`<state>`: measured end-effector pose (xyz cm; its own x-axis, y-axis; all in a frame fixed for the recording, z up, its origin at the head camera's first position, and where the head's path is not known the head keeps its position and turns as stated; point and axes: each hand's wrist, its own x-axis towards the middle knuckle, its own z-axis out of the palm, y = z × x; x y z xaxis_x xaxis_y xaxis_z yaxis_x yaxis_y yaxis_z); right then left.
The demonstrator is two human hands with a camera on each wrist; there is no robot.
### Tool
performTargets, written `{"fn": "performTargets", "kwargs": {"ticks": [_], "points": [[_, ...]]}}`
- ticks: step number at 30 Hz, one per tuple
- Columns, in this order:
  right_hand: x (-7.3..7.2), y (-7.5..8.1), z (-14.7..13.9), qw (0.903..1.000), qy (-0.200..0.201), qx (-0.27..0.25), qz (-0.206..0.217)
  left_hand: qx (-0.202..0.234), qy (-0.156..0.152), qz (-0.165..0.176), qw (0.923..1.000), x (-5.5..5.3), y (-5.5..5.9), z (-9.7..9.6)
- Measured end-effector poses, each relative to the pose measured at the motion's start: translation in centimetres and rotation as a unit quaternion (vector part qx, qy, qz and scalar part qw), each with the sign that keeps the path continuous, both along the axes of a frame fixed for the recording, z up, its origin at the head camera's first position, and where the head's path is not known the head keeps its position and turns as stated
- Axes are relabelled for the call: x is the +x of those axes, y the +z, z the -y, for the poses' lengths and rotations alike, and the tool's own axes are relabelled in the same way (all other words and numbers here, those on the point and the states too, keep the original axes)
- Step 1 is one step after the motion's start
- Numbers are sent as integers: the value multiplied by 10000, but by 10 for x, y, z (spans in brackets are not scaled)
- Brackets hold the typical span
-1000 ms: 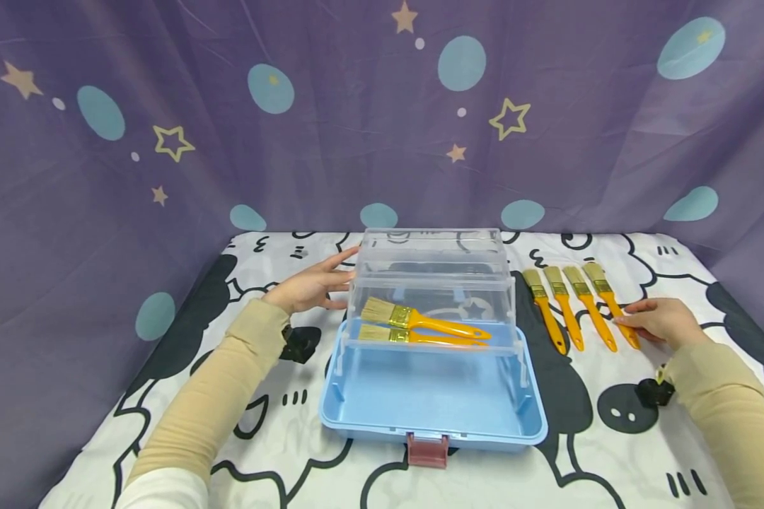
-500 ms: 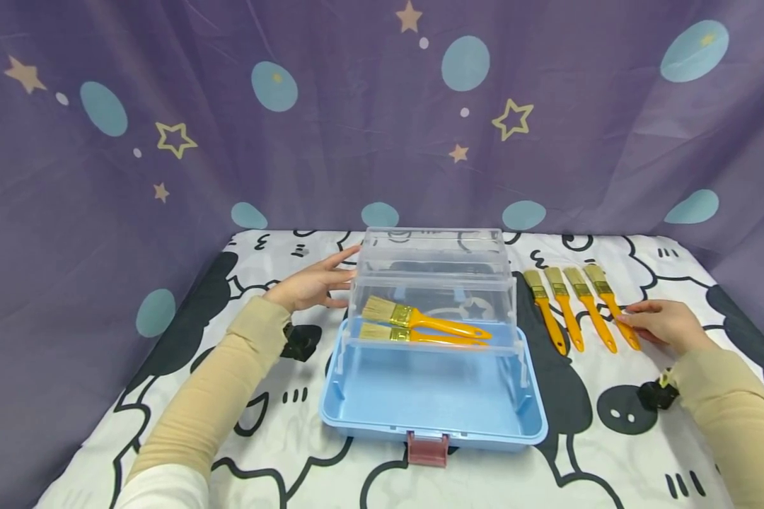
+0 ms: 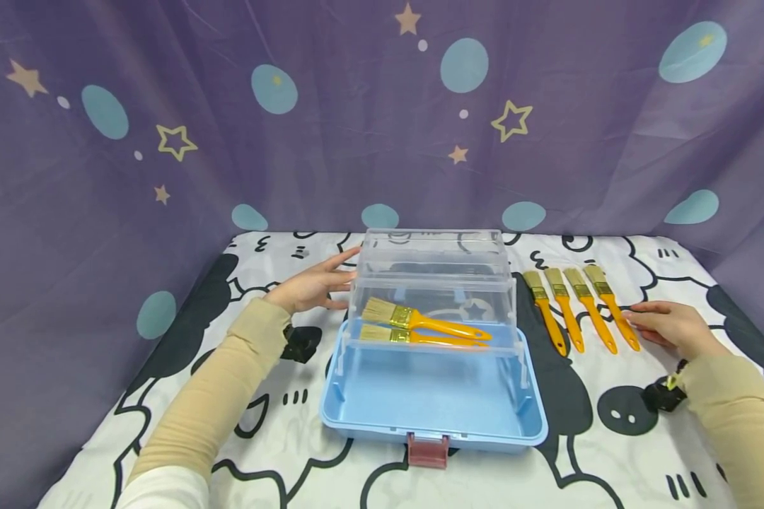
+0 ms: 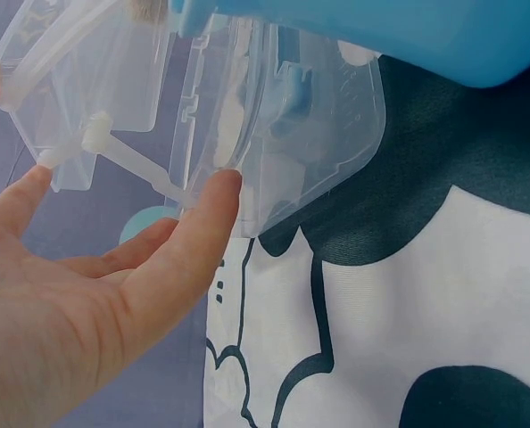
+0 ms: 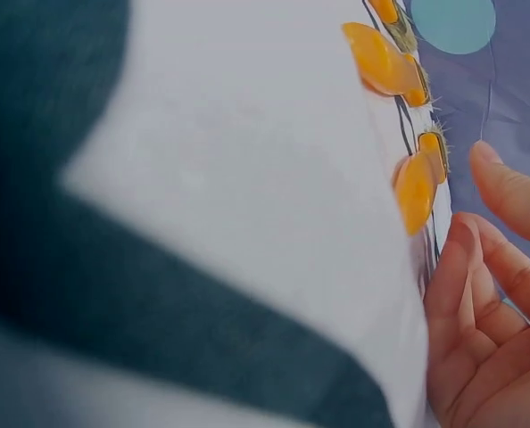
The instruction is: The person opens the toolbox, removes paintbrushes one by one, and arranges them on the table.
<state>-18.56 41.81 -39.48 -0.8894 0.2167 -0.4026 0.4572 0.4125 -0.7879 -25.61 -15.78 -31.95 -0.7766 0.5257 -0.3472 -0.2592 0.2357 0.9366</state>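
Note:
A blue plastic storage box (image 3: 433,396) stands with its clear lid (image 3: 429,247) raised. Two paintbrushes with yellow handles, the upper paintbrush (image 3: 442,325) and the lower paintbrush (image 3: 433,340), lie in its clear tray (image 3: 446,349). At the box's left side my left hand (image 3: 308,288) spreads its fingers, tips right at the clear plastic. Several more paintbrushes lie in a row right of the box. Beside the handle of the rightmost paintbrush (image 3: 617,314) is my right hand (image 3: 671,329). The right wrist view shows its thumb (image 5: 515,196) and fingers apart, holding nothing.
A white cloth with black cartoon drawings (image 3: 267,466) covers the table. The purple curtain (image 3: 369,141) with stars rises behind and along the sides. A reddish latch (image 3: 428,451) hangs at the box's front edge.
My right hand has let go of the rightmost paintbrush's handle and shifted slightly right. The left hand and the box have stayed in place.

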Motion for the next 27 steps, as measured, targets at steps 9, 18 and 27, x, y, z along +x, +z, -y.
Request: {"fn": "performTargets", "kwargs": {"ticks": [9, 18, 27], "points": [[5, 1, -1, 9985, -59, -500, -193, 21, 26, 11, 10000, 0, -1, 1], [6, 5, 6, 9968, 266, -659, -371, 10, 9, -3, 10000, 0, 0, 0], [7, 9, 19, 9952, 511, -657, -516, -20, 16, -61, 10000, 2, 1, 0]]}}
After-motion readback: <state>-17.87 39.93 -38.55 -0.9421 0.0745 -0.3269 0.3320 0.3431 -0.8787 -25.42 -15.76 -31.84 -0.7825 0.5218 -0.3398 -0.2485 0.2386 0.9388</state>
